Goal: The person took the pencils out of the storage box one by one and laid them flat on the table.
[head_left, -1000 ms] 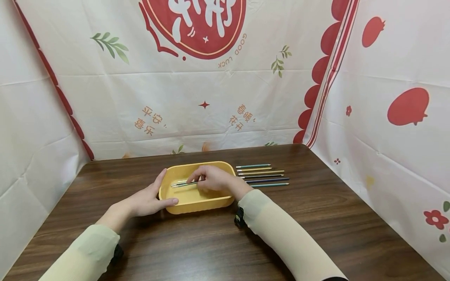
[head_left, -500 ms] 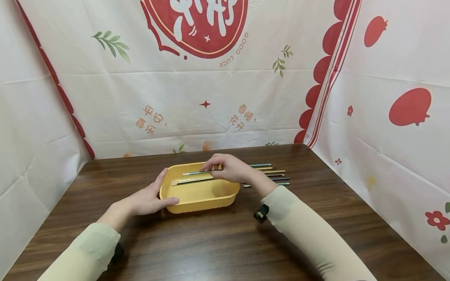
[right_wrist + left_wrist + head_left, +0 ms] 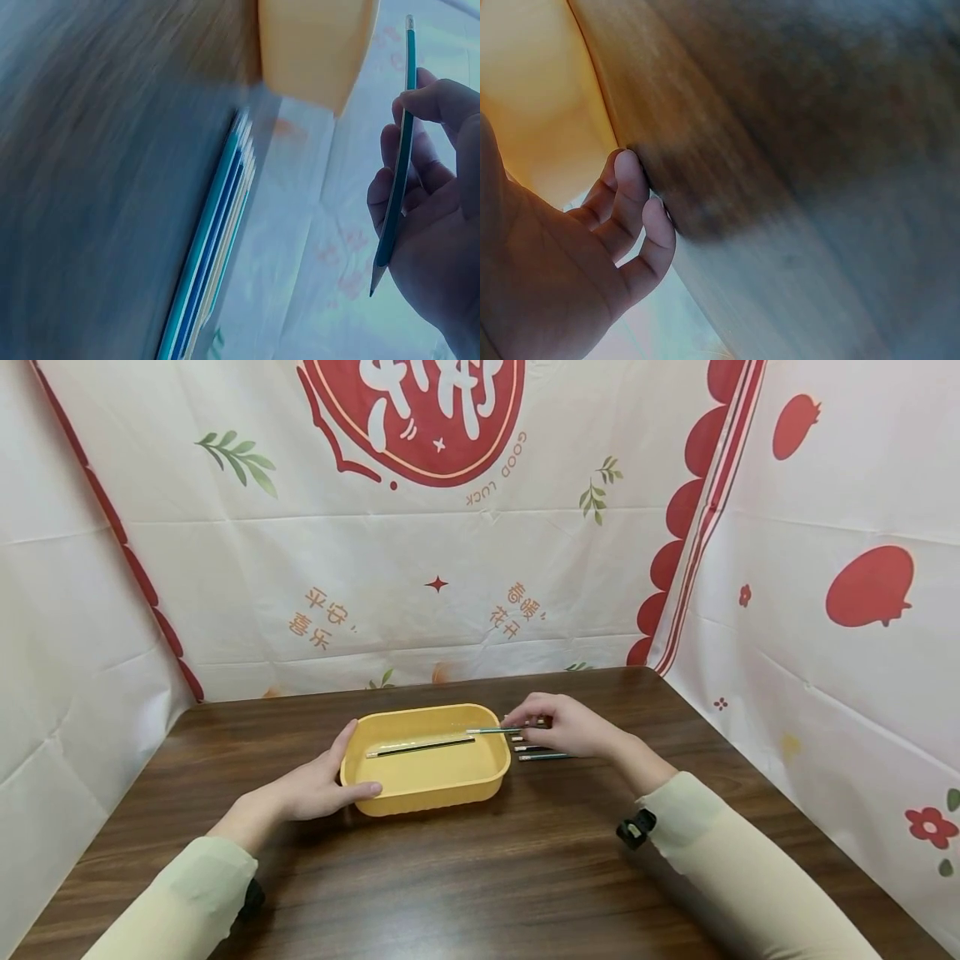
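A yellow plastic basket stands on the table, and a dark pencil lies inside it. My left hand holds the basket's left end, with the thumb over the near rim and the other fingers along the outside. Just past the basket's right end, my right hand pinches a green pencil between thumb and fingers. Its white eraser end points left over the basket rim, and its sharpened tip shows in the right wrist view. Under and beside that hand lie several pencils in a row, partly hidden in the head view.
The dark wood-grain table reaches up to a white printed cloth at the back. Similar cloth hangs on the left and right sides. A black wrist strap sits at the right sleeve.
My right hand has lifted the green pencil out of the basket and carried it right, over the row of pencils. One dark pencil stays in the basket. My left hand keeps its place.
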A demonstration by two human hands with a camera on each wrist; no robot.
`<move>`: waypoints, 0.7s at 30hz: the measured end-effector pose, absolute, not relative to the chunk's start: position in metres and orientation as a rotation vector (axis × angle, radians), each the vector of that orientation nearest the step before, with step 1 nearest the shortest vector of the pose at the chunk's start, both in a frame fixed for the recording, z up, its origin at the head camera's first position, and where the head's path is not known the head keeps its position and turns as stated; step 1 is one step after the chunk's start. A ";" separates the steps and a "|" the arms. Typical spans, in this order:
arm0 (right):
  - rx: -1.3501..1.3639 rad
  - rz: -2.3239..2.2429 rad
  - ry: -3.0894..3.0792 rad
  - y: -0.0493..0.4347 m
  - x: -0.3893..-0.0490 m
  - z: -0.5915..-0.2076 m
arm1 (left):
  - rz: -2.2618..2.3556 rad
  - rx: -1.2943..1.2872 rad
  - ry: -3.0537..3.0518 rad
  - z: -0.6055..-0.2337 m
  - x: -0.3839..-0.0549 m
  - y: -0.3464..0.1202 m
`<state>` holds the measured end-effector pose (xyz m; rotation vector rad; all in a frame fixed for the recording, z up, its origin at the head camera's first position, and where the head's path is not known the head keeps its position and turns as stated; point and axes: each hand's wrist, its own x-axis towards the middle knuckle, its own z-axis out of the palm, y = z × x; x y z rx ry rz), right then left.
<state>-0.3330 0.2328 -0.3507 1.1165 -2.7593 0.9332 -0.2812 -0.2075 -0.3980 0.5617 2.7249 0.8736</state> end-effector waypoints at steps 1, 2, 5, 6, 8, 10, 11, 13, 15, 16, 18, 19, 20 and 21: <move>1.092 0.946 -2.763 0.240 -0.332 -0.351 | 0.875 0.562 2.725 -0.398 -0.281 -0.207; 1.070 0.958 -2.765 0.247 -0.331 -0.352 | 0.876 0.563 2.726 -0.398 -0.281 -0.207; 1.018 0.986 -2.774 0.268 -0.328 -0.355 | 0.874 0.564 2.728 -0.398 -0.281 -0.207; 1.003 0.993 -2.781 0.274 -0.328 -0.356 | 0.873 0.562 2.728 -0.398 -0.281 -0.207; 0.983 1.006 -2.793 0.287 -0.328 -0.358 | 0.873 0.560 2.728 -0.398 -0.281 -0.207; 0.956 1.010 -2.809 0.299 -0.329 -0.361 | 0.873 0.555 2.726 -0.398 -0.280 -0.207; 0.942 1.012 -2.821 0.304 -0.329 -0.363 | 0.874 0.554 2.726 -0.398 -0.280 -0.207; 0.929 1.015 -2.845 0.313 -0.331 -0.367 | 0.874 0.553 2.724 -0.397 -0.280 -0.207; 0.916 1.009 -2.874 0.320 -0.332 -0.371 | 0.874 0.555 2.724 -0.398 -0.280 -0.207; 0.920 1.006 -2.888 0.322 -0.333 -0.373 | 0.875 0.557 2.723 -0.398 -0.280 -0.207; 0.943 0.996 -2.913 0.326 -0.334 -0.377 | 0.879 0.560 2.722 -0.398 -0.280 -0.207; 0.956 0.990 -2.927 0.326 -0.334 -0.379 | 0.879 0.560 2.723 -0.398 -0.280 -0.207; 0.968 0.979 -2.943 0.327 -0.334 -0.381 | 0.879 0.559 2.724 -0.397 -0.280 -0.207; 0.982 0.970 -2.956 0.327 -0.333 -0.383 | 0.880 0.558 2.724 -0.397 -0.281 -0.207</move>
